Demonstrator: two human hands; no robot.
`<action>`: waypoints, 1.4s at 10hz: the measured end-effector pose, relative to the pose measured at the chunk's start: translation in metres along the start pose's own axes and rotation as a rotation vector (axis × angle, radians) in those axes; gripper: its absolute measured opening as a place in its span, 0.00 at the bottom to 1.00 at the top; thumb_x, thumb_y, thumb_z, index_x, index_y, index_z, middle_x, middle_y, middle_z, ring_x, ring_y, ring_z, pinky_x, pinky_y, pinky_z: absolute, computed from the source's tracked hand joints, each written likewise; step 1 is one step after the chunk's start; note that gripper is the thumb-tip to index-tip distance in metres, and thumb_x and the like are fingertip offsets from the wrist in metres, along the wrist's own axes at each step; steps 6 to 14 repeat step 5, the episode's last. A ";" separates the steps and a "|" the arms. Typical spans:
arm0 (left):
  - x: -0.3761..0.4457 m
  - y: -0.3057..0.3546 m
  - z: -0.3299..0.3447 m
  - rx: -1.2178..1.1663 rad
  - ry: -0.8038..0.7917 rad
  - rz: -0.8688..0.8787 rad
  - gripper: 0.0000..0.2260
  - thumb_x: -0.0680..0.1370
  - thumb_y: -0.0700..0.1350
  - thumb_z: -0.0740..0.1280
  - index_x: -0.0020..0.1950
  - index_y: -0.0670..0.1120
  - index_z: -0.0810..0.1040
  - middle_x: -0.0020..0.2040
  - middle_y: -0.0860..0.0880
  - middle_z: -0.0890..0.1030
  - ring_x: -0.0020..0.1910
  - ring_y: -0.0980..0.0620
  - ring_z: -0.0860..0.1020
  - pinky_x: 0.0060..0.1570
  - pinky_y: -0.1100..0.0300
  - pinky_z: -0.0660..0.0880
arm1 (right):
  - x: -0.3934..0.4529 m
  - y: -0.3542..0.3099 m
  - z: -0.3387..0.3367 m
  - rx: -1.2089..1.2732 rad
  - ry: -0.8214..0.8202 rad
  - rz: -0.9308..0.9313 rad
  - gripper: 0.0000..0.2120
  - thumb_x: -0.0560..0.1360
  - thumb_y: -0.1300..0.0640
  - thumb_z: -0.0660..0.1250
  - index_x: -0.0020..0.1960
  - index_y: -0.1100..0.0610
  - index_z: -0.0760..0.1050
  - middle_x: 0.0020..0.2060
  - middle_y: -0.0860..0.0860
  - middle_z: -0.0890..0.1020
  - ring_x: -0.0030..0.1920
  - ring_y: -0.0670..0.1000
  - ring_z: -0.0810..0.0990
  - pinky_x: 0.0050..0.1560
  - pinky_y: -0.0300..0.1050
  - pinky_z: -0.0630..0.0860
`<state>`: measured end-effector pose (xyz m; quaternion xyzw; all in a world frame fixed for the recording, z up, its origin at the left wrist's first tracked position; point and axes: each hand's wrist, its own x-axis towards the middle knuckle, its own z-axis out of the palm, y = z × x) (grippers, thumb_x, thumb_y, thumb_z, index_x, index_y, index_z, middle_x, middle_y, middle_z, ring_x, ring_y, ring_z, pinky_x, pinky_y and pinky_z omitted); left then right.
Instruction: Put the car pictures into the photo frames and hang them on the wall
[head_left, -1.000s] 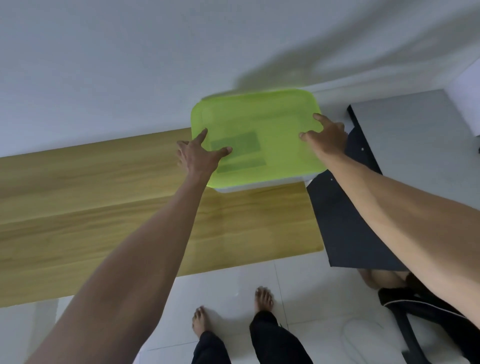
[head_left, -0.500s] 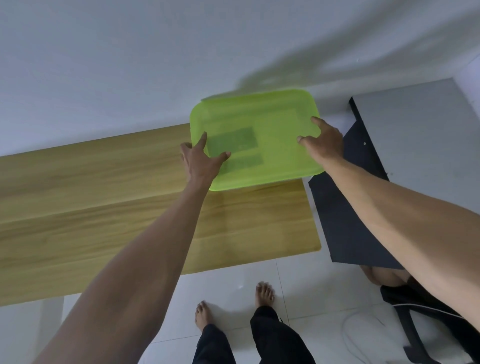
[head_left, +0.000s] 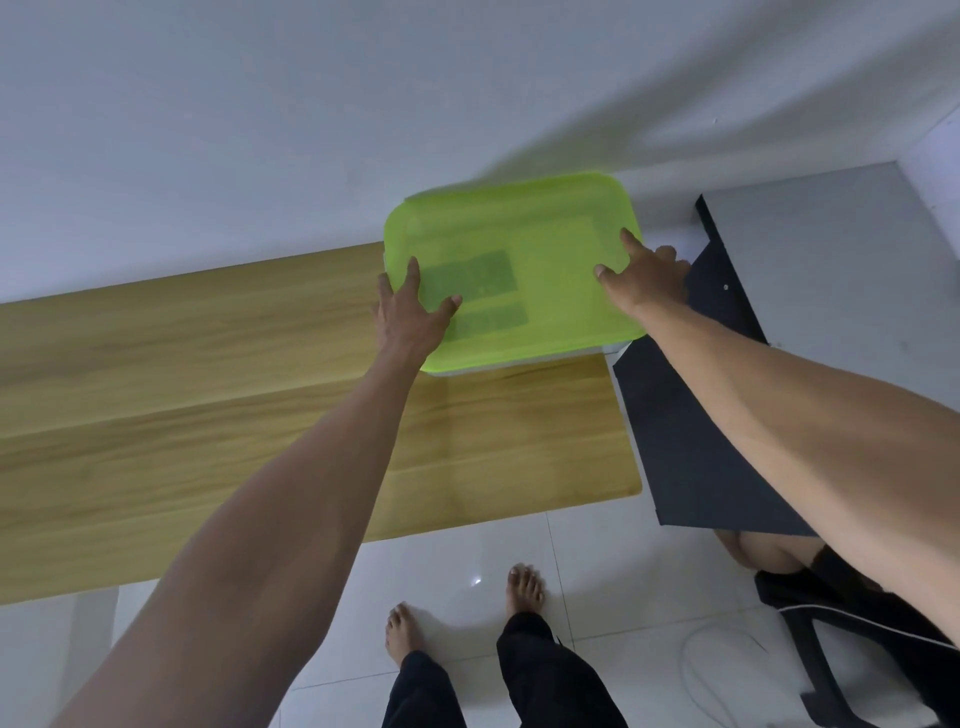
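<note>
A translucent green lid (head_left: 545, 260) lies on a white box (head_left: 524, 362) at the far right end of a wooden table (head_left: 208, 405), against the wall. Dark rectangular shapes show through the lid; I cannot tell what they are. My left hand (head_left: 408, 317) rests on the lid's left edge, fingers straight and thumb spread across the top. My right hand (head_left: 647, 280) holds the lid's right edge, with thumb and forefinger on top and the other fingers curled over the rim. No car picture or photo frame shows plainly.
A white wall (head_left: 311, 130) rises behind the table. A black board (head_left: 691, 415) leans at the table's right end beside a grey surface (head_left: 831, 270). My bare feet (head_left: 524, 592) stand on white floor tiles. A seated person's leg (head_left: 763, 551) and a white cable (head_left: 696, 670) are at lower right.
Both hands stay on the lid. The view has shifted slightly, and a strip of the white box shows under the lid's near edge again.
</note>
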<state>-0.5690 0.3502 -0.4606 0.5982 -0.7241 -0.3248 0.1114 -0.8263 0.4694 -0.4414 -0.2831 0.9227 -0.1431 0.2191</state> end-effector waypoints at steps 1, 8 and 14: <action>-0.002 0.000 -0.010 0.016 -0.005 -0.011 0.37 0.77 0.62 0.67 0.81 0.55 0.56 0.81 0.39 0.52 0.78 0.35 0.56 0.74 0.44 0.60 | -0.008 -0.010 -0.004 -0.037 0.046 -0.034 0.31 0.81 0.42 0.60 0.80 0.46 0.56 0.77 0.60 0.57 0.77 0.64 0.54 0.70 0.63 0.65; -0.039 -0.083 -0.110 -0.024 0.057 -0.024 0.30 0.80 0.58 0.64 0.79 0.48 0.63 0.76 0.37 0.65 0.76 0.38 0.62 0.74 0.47 0.60 | -0.113 -0.107 0.017 0.075 0.116 -0.257 0.21 0.81 0.51 0.64 0.72 0.54 0.72 0.69 0.61 0.70 0.72 0.63 0.64 0.66 0.57 0.72; -0.039 -0.083 -0.110 -0.024 0.057 -0.024 0.30 0.80 0.58 0.64 0.79 0.48 0.63 0.76 0.37 0.65 0.76 0.38 0.62 0.74 0.47 0.60 | -0.113 -0.107 0.017 0.075 0.116 -0.257 0.21 0.81 0.51 0.64 0.72 0.54 0.72 0.69 0.61 0.70 0.72 0.63 0.64 0.66 0.57 0.72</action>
